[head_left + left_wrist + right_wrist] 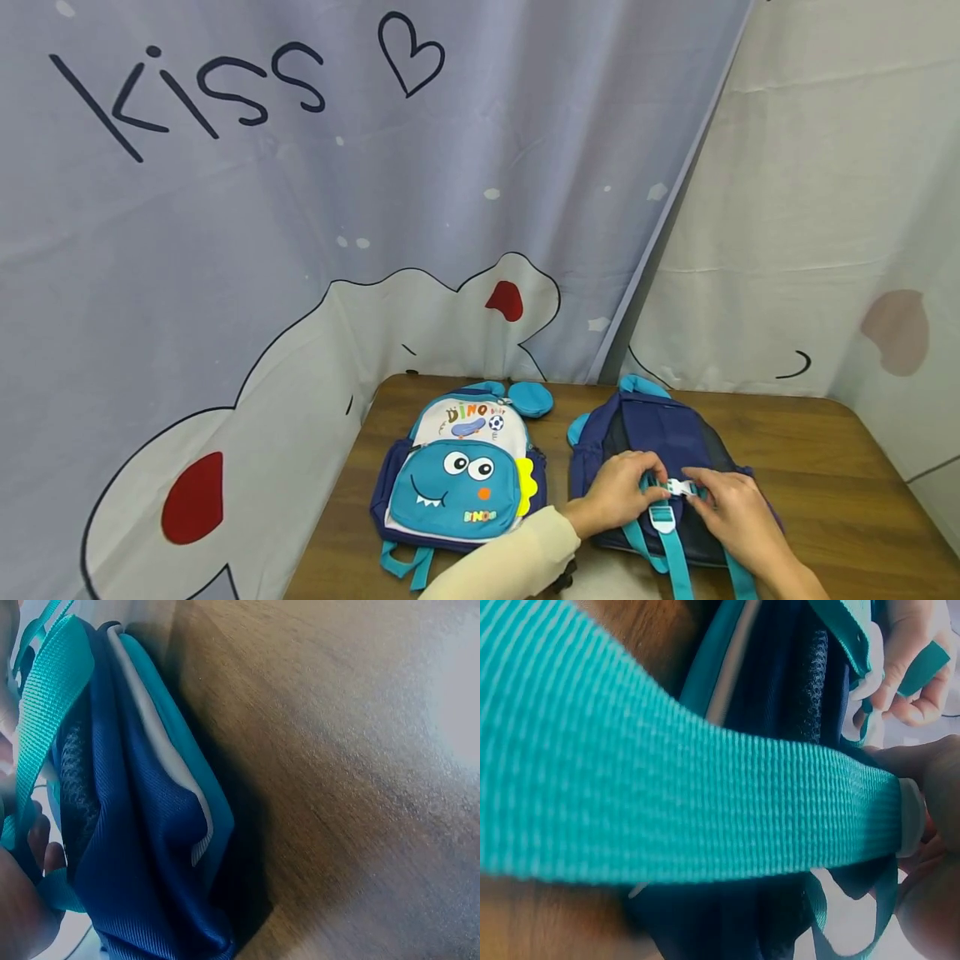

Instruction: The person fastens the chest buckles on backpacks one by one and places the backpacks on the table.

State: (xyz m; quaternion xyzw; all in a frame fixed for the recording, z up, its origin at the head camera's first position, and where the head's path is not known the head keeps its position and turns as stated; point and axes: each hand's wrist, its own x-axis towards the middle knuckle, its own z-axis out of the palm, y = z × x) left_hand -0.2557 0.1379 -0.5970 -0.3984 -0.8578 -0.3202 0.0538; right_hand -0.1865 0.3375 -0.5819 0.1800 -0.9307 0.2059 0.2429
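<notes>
A navy backpack (660,429) lies with its back panel and teal shoulder straps (675,554) facing up. Across the straps is a white buckle (680,487) on a teal strap. My left hand (618,492) pinches this strap at the buckle's left end. Thumb and fingers of my right hand (737,510) pinch the buckle's right end. Whether its two halves are fully joined is too small to tell. In the right wrist view, a wide teal strap (705,802) crosses in front and partly covers the right hand (937,780). The left wrist view catches the backpack's navy side (142,847).
To the left, a second backpack (453,487) with a dinosaur face lies front up, a round teal pouch (531,399) at its top. Both are on a wooden table (832,467). A printed curtain (480,208) hangs behind the table's far edge.
</notes>
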